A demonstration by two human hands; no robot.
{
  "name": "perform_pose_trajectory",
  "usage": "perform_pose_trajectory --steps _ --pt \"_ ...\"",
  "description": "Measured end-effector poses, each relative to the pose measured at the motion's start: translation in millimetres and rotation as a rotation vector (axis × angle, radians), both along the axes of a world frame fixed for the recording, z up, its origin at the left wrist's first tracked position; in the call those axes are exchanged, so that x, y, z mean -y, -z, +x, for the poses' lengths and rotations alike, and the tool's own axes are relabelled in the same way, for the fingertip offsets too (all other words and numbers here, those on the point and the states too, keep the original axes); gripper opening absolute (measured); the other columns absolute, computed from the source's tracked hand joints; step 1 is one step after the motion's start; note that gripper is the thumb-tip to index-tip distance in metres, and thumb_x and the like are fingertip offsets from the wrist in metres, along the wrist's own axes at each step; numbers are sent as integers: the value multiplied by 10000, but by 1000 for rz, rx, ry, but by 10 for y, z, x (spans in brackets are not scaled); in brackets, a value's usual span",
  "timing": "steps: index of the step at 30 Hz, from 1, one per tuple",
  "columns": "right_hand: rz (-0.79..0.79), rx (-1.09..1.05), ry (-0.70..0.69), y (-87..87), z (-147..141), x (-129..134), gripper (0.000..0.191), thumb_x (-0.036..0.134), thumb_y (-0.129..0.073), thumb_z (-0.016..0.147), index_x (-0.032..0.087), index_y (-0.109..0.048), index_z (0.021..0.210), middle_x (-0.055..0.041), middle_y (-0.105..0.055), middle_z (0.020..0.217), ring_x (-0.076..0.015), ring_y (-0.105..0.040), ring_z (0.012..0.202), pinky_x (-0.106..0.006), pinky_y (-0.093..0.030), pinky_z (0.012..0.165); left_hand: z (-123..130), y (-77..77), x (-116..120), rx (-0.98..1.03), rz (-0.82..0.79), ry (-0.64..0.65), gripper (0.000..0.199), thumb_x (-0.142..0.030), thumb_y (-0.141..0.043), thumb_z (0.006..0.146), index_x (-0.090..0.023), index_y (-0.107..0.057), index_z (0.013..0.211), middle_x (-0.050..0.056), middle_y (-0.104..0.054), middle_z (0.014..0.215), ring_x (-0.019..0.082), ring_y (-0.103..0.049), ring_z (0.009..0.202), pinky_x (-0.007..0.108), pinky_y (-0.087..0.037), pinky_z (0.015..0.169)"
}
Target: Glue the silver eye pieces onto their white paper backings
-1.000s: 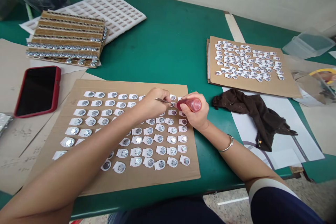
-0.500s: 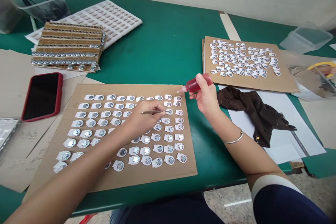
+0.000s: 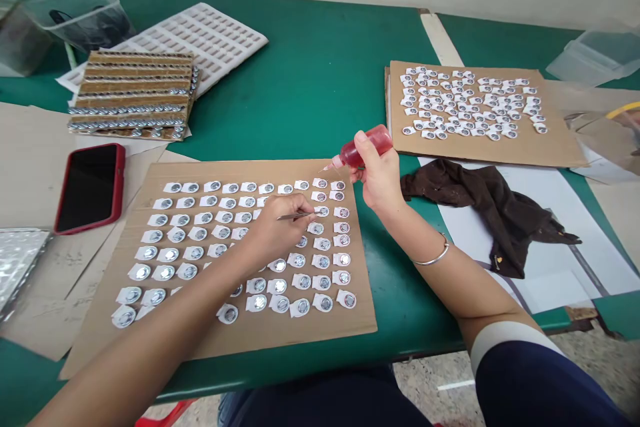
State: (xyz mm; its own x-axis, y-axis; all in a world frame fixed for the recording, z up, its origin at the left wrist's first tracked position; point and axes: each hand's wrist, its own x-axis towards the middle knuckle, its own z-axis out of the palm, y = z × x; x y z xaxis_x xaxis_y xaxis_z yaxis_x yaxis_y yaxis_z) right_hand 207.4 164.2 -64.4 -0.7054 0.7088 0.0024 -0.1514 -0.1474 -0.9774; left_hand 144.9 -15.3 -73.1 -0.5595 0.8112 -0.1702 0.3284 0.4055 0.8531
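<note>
My left hand (image 3: 280, 230) is closed around thin metal tweezers (image 3: 287, 217), their tips at a round metal piece (image 3: 323, 211) on a white paper tab. In my right hand (image 3: 379, 177) is a squeeze bottle (image 3: 367, 145) of red liquid with a needle tip. It tilts down to the left, the needle just above the top right pieces. Under both hands lies a cardboard sheet (image 3: 280, 340) bearing rows of such tabbed metal pieces. My left forearm hides some of the rows.
A second cardboard sheet (image 3: 560, 140) with many small tabbed pieces lies at the right, near a dark brown cloth (image 3: 465, 200). At left are a red-cased phone (image 3: 91, 188), stacked corrugated cardboard strips (image 3: 133, 90), a white slotted tray (image 3: 220, 37) and a clear plastic tub (image 3: 83, 13).
My right hand and the red bottle have shifted slightly left and up; the needle has moved from the rightmost column to the one beside it. My left hand stays with the tweezers at the same piece.
</note>
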Motion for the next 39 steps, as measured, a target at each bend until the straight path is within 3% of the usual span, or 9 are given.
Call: perform_pose_trajectory --steps 14,24,28,33,36,39 --pt "30 -34 21 12 7 32 397 540 -629 724 208 -412 755 40 -538 571 -63 -448 415 -189 -333 337 24 12 -30 -16 37 -1 81 -214 -586 770 -147 -615 737 23 -611 716 94 -527 611 209 -409 530" --pt "71 7 -49 85 32 93 374 555 -577 761 218 -428 828 20 -557 578 -115 -540 475 -221 -325 347 87 -14 -63 -142 22 20 96 -164 -529 759 -155 -567 671 9 -555 624 96 -462 537 224 -343 484" --pt "197 59 -87 129 66 161 345 522 -606 756 216 -452 789 28 -549 547 -118 -528 469 -248 -388 409 181 -63 -56 -332 -43 172 106 -102 -457 753 -149 -528 689 20 -538 630 118 -463 555 252 -348 513" --pt "415 69 -153 213 103 216 328 517 -621 743 218 -490 770 15 -562 574 -157 -567 563 -311 -478 530 408 -98 -57 -772 -225 430 217 7 -429 622 -109 -525 779 79 -544 681 180 -501 569 290 -369 494" --pt "557 80 -142 244 113 218 328 506 -651 718 212 -509 749 -10 -589 660 -171 -577 640 -330 -492 580 531 -60 -68 -931 -235 470 252 44 -391 601 -105 -531 748 104 -546 663 218 -536 571 306 -392 477" --pt "640 99 -142 251 115 223 304 478 -660 719 205 -532 758 -29 -615 736 -172 -577 676 -335 -490 617 611 8 -75 -1057 -201 445 244 44 -356 664 -103 -538 730 117 -548 643 225 -543 544 308 -396 460"
